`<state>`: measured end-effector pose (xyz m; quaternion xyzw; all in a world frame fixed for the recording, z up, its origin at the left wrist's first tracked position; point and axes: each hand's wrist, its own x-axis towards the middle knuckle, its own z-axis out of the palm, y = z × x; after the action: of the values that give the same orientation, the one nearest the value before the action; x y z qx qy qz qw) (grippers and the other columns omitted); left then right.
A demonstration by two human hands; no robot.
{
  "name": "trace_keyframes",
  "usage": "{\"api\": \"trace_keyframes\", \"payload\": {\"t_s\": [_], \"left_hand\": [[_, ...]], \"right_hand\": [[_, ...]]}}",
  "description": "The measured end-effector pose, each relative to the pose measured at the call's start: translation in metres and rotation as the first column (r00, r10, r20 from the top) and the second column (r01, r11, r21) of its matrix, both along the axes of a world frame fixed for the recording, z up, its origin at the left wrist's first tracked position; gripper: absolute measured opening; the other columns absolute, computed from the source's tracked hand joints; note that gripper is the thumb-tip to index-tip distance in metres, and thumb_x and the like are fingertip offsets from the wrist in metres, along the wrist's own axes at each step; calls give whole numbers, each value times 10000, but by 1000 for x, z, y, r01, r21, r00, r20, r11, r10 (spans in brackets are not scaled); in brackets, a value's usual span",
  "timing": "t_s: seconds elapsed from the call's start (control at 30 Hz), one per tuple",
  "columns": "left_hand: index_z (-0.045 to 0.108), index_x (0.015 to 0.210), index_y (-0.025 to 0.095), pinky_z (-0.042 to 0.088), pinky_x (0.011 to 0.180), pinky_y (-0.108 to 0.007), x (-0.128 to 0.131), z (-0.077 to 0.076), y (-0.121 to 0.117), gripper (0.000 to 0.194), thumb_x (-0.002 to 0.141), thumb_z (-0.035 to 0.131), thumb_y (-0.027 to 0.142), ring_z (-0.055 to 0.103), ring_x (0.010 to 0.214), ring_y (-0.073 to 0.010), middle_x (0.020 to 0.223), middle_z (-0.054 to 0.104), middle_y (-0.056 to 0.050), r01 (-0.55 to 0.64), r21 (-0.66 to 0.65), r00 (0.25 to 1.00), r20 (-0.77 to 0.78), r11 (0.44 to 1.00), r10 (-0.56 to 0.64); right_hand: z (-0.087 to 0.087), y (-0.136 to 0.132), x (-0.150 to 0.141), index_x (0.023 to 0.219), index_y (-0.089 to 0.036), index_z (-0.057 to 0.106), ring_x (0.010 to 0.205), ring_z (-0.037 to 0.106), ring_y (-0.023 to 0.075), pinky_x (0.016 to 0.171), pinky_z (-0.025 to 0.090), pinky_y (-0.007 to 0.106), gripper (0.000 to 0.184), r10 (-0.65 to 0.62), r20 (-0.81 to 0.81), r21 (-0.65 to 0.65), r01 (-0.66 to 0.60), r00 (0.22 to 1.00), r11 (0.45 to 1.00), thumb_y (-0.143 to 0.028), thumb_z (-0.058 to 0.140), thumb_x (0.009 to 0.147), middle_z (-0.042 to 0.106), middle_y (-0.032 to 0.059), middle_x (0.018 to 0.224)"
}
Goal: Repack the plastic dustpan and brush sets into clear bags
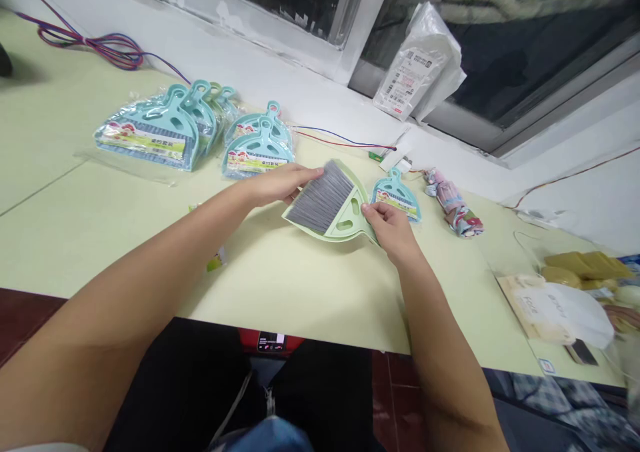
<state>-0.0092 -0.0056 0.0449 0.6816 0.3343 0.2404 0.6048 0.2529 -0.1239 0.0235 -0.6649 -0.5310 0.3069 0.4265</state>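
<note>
A small green hand broom (323,200) with grey bristles is held up over the table, lying against a matching green dustpan (300,227). My right hand (393,231) is closed round their handle end, thumb on top. At the far left edge of the bristles, my left hand (283,184) pinches the set, its thumb on the bristles and its other fingers partly hidden behind. Just beyond my right hand lies a bagged blue broom and dustpan set (396,192). Past my left hand sits another bagged blue set (260,151) with a printed label.
Several more bagged sets (150,129) are stacked at the back left, near coiled red and blue wire (113,51). A rolled patterned cloth (453,202) lies right of centre. A white bag (565,312) rests at the right. A scrap of label (217,260) lies by my left forearm.
</note>
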Motion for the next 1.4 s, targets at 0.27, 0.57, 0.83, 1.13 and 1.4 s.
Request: {"api": "trace_keyframes", "payload": {"t_s": [0.27,0.57,0.83,1.13,1.4], "left_hand": [[753,1053,204,492,798,-370,-55,85,1,274,878,688,404,662,803,-208,910,738,-58,78,607,841,-466,791,274],[731,1136,253,441,791,-300,-178,-7,-9,343,880,661,472,642,914,-222,1111,742,-60,134,490,564,-752,862,340],[725,1085,268,440,677,-268,-182,-28,1,288,861,659,436,626,806,-195,1011,731,-25,93,431,678,-688,898,260],[708,1073,219,429,785,-256,-181,-25,4,280,890,632,417,613,943,-203,1100,706,-27,129,320,707,-693,939,139],[668,995,220,423,782,-248,-148,30,-15,262,941,630,474,557,893,-167,956,674,0,154,106,898,-430,982,-95]], "right_hand": [[-4,3,4,821,-200,682,566,427,124,520,295,277,472,4,-32,-5,-4,999,1000,-667,742,790,544,-22,639],[0,-1,-4,847,-191,687,598,468,132,567,333,285,458,65,-10,-34,-65,998,997,-646,729,817,585,-13,674],[-4,-1,-6,864,-191,693,628,517,151,588,388,294,482,75,4,-44,-75,997,996,-668,720,804,646,11,726],[-6,0,-4,869,-196,695,620,519,153,578,384,295,472,80,20,-62,-79,997,995,-665,714,815,645,13,728],[-13,4,2,850,-200,680,588,452,131,564,336,285,461,105,72,-32,-103,992,994,-661,697,837,579,-15,672]]}}
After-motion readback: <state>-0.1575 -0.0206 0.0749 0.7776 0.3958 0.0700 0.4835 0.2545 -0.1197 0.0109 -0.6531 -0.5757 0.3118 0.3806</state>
